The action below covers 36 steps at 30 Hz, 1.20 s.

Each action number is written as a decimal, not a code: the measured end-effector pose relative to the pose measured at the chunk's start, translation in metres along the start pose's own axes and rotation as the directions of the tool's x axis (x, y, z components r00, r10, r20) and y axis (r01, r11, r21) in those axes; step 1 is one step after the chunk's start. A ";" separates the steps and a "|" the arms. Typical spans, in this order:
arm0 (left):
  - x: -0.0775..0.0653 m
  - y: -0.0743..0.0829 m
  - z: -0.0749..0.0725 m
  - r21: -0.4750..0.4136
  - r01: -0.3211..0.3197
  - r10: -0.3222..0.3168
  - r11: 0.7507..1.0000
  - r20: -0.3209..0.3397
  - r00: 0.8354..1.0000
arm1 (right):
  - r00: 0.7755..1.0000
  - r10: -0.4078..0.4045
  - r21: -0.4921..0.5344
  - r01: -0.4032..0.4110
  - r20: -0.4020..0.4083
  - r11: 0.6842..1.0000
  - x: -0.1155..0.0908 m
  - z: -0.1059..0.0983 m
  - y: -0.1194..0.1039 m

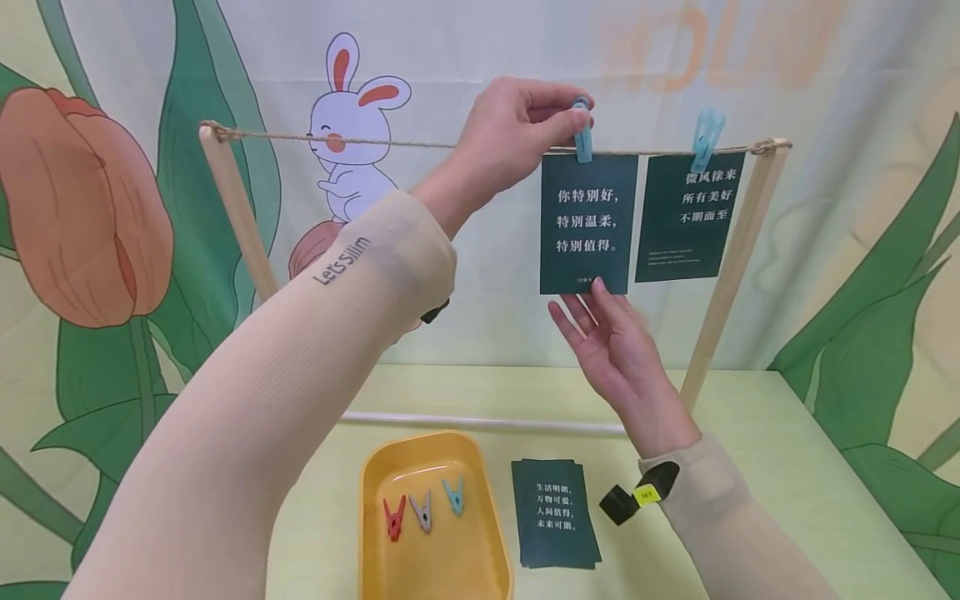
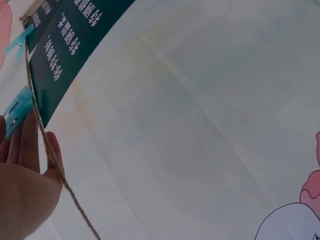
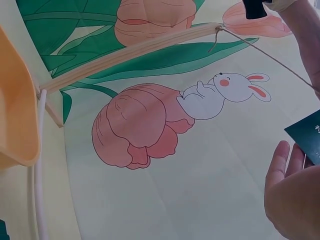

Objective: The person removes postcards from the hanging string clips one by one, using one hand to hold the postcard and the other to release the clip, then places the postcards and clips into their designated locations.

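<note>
Along the string (image 1: 420, 145): dark green card (image 1: 588, 221), blue clip (image 1: 584, 147) pinched over its top edge by left hand (image 1: 510, 125), lower edge held lightly in right hand (image 1: 621, 354), apparently to keep it straight.

Wrist views dim, perhaps slightly soft

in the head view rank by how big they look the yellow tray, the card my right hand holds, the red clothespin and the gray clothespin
1. Yellow tray
2. Held card
3. Red clothespin and gray clothespin: too alike to rank
</note>
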<state>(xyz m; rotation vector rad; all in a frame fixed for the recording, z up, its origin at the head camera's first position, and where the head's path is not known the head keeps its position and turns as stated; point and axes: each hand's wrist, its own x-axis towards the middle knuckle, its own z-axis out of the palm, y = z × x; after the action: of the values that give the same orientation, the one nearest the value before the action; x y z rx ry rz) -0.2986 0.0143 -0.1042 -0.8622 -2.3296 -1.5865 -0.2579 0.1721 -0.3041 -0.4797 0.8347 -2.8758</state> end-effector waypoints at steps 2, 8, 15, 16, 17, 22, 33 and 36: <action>0.000 0.001 -0.001 0.003 -0.010 0.010 1.000 0.000 1.000 | 1.000 0.002 -0.003 -0.002 0.009 1.000 -0.001 0.000 0.000; -0.004 0.005 -0.004 0.010 -0.043 0.043 0.999 0.019 0.999 | 1.000 0.008 -0.010 -0.008 0.020 1.000 -0.002 -0.001 0.001; -0.015 0.006 -0.009 0.101 -0.079 0.074 0.992 0.054 0.996 | 1.000 0.021 -0.010 -0.021 0.020 1.000 -0.005 -0.002 0.004; -0.017 0.006 -0.009 0.116 -0.082 0.076 0.990 0.061 0.995 | 1.000 0.023 -0.011 -0.023 0.019 1.000 -0.006 -0.001 0.004; -0.020 0.005 -0.010 0.132 -0.087 0.078 0.987 0.069 0.995 | 1.000 0.025 -0.012 -0.025 0.018 1.000 -0.007 -0.001 0.005; -0.035 0.000 -0.013 0.200 -0.092 0.073 0.975 0.101 0.992 | 0.999 0.037 -0.027 -0.037 0.009 0.999 -0.011 -0.004 0.006; -0.059 -0.015 -0.018 0.228 -0.143 0.123 0.963 0.103 0.987 | 0.997 0.059 -0.049 -0.058 0.039 0.997 -0.020 -0.005 0.008; -0.064 -0.018 -0.020 0.202 -0.156 0.133 0.967 0.120 0.984 | 0.997 0.064 -0.058 -0.061 0.050 0.996 -0.023 -0.004 0.008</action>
<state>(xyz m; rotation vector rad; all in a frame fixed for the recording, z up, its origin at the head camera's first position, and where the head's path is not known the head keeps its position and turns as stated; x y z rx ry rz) -0.2598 -0.0310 -0.1394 -1.0605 -2.3895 -1.2377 -0.2377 0.1721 -0.3179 -0.5224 0.9076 -2.7766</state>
